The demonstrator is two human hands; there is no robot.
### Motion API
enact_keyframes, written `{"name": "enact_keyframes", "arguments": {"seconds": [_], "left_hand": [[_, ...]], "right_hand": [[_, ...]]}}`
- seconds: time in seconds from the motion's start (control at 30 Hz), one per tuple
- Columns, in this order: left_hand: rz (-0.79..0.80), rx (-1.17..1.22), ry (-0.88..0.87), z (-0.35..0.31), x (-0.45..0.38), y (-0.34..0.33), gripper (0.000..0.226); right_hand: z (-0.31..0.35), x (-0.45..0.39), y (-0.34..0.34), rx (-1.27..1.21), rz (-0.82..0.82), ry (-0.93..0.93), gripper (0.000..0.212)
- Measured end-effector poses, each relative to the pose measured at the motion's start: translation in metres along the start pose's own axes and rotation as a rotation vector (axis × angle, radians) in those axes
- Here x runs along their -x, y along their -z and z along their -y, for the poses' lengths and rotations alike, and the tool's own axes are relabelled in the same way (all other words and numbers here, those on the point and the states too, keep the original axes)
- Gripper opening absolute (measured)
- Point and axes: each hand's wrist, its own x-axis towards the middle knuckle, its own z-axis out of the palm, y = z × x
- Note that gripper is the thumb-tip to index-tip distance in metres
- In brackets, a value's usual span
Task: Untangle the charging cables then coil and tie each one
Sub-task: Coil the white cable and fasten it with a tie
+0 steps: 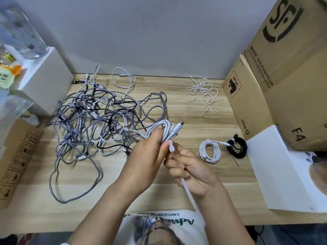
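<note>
My left hand [148,156] grips a smooth white coiled cable [163,129] just right of the tangled braided heap [99,117] on the wood-grain counter [177,110], my right hand [192,171] pinching its ribbed plastic tie [170,146], two tied coils [223,149] farther right.

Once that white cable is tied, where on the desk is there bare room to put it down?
Bare wood shows between the spare zip ties and the tied white coil, beside the cardboard box. Another bare strip runs along the near table edge, under the arms. The left half is crowded with the tangled cables.
</note>
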Motion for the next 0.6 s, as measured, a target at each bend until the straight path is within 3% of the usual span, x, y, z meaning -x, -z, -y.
{"name": "enact_keyframes", "arguments": {"seconds": [0.1,0.23,0.4,0.5,0.6], "left_hand": [[0.002,0.035,0.004,-0.004,0.001,0.002,0.021],[-0.026,0.127,0.024,-0.006,0.0,0.001,0.023],[-0.032,0.289,0.094,-0.007,-0.003,0.001,0.022],[-0.054,0.339,0.108,-0.007,-0.003,0.002,0.031],[-0.075,0.372,0.115,-0.009,-0.004,0.004,0.03]], "right_hand": [[-0.002,0.004,-0.005,0.341,-0.132,0.143,0.013],[-0.003,0.009,-0.011,0.686,-0.274,0.402,0.02],[-0.005,0.011,-0.015,0.639,-0.302,0.568,0.026],[-0.003,0.011,-0.013,0.541,-0.351,0.596,0.031],[-0.006,0.007,-0.008,0.622,-0.382,0.589,0.037]]}}
